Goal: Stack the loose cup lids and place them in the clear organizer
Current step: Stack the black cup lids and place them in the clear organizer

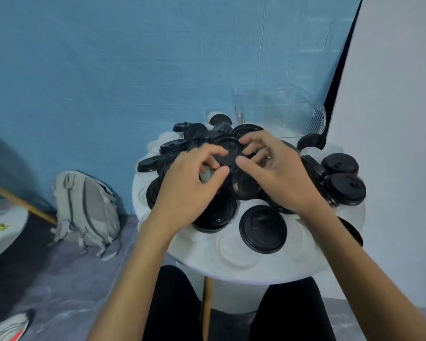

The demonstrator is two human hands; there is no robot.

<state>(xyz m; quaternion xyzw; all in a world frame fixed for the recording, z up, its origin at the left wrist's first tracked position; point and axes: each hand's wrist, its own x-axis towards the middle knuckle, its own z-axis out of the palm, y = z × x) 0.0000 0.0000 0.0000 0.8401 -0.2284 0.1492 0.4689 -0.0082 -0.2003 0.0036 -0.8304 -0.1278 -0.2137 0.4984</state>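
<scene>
- Both grips met on one black lid (228, 153) above the pile: the left hand (190, 190) pinched its near-left edge between thumb and curled fingers, and the right hand (278, 173) grasped its right edge the same way.
- More black lids (263, 228) lay scattered and overlapping on the round white desk (276, 269), some in short stacks at the right (344, 185).
- The clear organizer (268, 112) stood at the desk's far edge, behind the pile.
- A grey backpack (86, 210) leaned against the blue wall on the floor, left of the desk.
</scene>
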